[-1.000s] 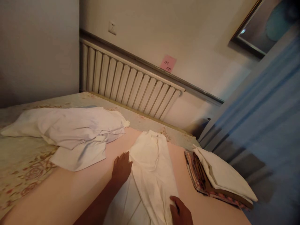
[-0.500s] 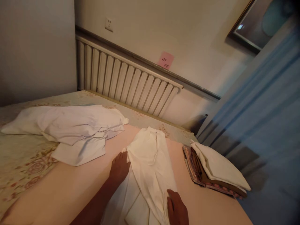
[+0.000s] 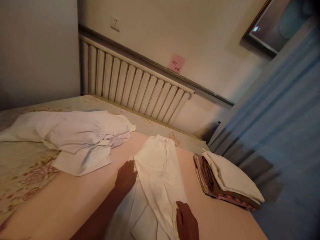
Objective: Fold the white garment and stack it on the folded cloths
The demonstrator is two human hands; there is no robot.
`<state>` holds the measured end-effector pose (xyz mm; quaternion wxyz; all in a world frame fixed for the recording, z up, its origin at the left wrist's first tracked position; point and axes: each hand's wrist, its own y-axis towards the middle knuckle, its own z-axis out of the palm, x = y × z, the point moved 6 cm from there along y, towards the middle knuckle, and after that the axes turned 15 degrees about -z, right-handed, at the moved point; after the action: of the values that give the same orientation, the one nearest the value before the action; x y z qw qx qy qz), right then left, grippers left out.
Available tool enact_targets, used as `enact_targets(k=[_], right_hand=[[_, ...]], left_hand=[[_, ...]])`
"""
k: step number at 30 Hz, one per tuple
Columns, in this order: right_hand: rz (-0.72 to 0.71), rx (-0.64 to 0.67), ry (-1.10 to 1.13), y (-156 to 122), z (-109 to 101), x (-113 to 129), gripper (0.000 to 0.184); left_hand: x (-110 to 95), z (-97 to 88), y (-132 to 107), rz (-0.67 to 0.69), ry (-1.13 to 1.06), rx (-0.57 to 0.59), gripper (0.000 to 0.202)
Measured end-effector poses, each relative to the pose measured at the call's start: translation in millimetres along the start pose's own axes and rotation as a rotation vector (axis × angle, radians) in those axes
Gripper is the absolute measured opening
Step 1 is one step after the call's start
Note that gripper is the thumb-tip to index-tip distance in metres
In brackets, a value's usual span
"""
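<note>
A white shirt [image 3: 160,176], long and partly folded, lies lengthwise in front of me on a pink cloth. Its lower end runs out of the picture. At its left edge, my left hand [image 3: 126,176] has its fingers closed on the fabric near a small raised corner. Lower down, my right hand [image 3: 186,220] is at the shirt's right edge, fingers curled and thumb close to them, gripping the cloth. The lower part of that hand is cut off by the frame.
Loose white clothes [image 3: 77,133] lie heaped on the left over a floral bedsheet [image 3: 35,173]. A folded stack [image 3: 232,176] with white cloth on top sits right on the pink cloth [image 3: 87,190]. Behind are a radiator [image 3: 135,83] and a blue curtain [image 3: 272,133].
The whole view has shifted very slightly. Both hands keep the same places on the shirt, and the clothes around them lie as before.
</note>
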<state>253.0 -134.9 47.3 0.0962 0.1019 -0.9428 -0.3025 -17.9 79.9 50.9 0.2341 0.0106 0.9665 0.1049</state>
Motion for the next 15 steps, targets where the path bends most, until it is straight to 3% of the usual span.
enact_targets(k=[15], right_hand=[[0.010, -0.013, -0.004, 2.7, -2.1, 3.6, 0.025]], left_hand=[[-0.8, -1.1, 0.6, -0.016, 0.015, 0.044, 0.051]])
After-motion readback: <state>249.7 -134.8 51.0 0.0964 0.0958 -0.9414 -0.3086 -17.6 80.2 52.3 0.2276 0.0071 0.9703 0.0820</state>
